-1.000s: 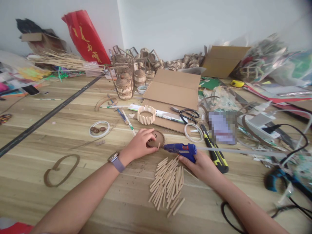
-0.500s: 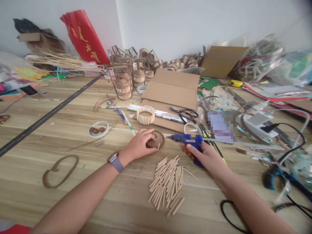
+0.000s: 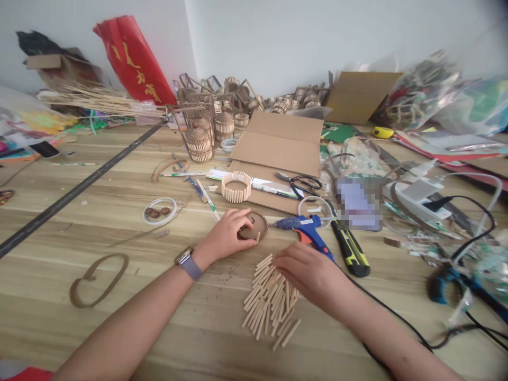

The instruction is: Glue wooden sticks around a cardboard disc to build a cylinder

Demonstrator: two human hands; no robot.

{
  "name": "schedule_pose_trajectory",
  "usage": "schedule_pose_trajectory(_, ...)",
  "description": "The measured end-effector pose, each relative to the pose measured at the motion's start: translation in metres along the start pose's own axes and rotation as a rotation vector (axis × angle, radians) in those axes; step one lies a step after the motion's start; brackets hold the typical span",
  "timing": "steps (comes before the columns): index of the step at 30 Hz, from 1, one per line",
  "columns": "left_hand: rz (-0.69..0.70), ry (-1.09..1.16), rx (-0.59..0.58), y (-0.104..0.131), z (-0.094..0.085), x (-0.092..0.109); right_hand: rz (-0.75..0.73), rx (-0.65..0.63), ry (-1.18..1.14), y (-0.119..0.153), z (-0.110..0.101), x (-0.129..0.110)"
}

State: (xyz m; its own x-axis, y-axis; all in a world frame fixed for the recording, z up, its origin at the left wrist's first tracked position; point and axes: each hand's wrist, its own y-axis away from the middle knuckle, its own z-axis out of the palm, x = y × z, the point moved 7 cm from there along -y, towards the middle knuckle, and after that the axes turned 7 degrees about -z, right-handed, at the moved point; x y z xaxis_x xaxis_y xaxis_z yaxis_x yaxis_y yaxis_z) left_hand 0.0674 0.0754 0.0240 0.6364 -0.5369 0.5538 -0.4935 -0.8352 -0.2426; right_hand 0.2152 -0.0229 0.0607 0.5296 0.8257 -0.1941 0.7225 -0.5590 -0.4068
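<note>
My left hand (image 3: 227, 234) is closed round the near-left edge of a brown round cardboard disc (image 3: 259, 225). A short pale stick (image 3: 257, 237) stands at the disc's near edge, by my left thumb. My right hand (image 3: 311, 271) is at the top of a pile of short wooden sticks (image 3: 270, 307), its fingers drawn together and their tips touching the pile. Whether a stick is between them is hidden. A blue glue gun (image 3: 305, 225) lies on the table just beyond my right hand, nozzle towards the disc. Behind the disc stands a ring of pale upright sticks (image 3: 236, 188).
Black scissors (image 3: 299, 184) rest near folded cardboard (image 3: 280, 138). A yellow-black utility knife (image 3: 351, 246) and a black cord (image 3: 391, 308) lie on the right. A white ring (image 3: 159, 211) with brown beads is on the left. Small stick-walled buckets (image 3: 199, 143) stand behind.
My right hand has let go of the glue gun, which now lies on the table, and has moved left and nearer to the stick pile. My left hand has stayed on the disc.
</note>
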Motion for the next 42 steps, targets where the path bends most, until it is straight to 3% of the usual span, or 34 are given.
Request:
schedule_pose_trajectory(3, -0.011, 0.003, -0.003, 0.0, 0.0, 0.0, -0.056, -0.148, 0.073, -0.008, 0.019, -0.016)
schedule_pose_trajectory(8, -0.014, 0.018, -0.011, 0.0, -0.001, 0.0, -0.151, -0.324, 0.242, -0.018, 0.027, -0.028)
schedule_pose_trajectory(16, -0.025, 0.03, -0.022, 0.0, -0.002, 0.002, -0.277, -0.274, 0.309, -0.029, 0.03, -0.033)
schedule_pose_trajectory(19, -0.019, 0.033, -0.011, 0.0, -0.003, 0.003, -0.155, -0.168, 0.117, -0.033, 0.014, -0.018)
schedule_pose_trajectory(22, 0.004, 0.038, -0.005, 0.001, -0.002, 0.003, 0.127, -0.069, -0.176, -0.034, -0.002, 0.014)
schedule_pose_trajectory(25, 0.009, 0.046, -0.002, 0.001, -0.002, 0.002, 0.411, -0.038, -0.364, -0.032, -0.003, 0.043)
schedule_pose_trajectory(27, 0.003, 0.049, -0.006, 0.001, -0.002, 0.001, 0.513, -0.03, -0.447, -0.032, 0.003, 0.053)
schedule_pose_trajectory(31, -0.006, 0.044, -0.018, 0.0, -0.001, 0.001, 0.546, -0.006, -0.553, -0.037, 0.016, 0.057)
schedule_pose_trajectory(42, 0.002, 0.046, -0.017, -0.001, 0.0, -0.001, 0.464, 0.045, -0.413, -0.038, 0.022, 0.058)
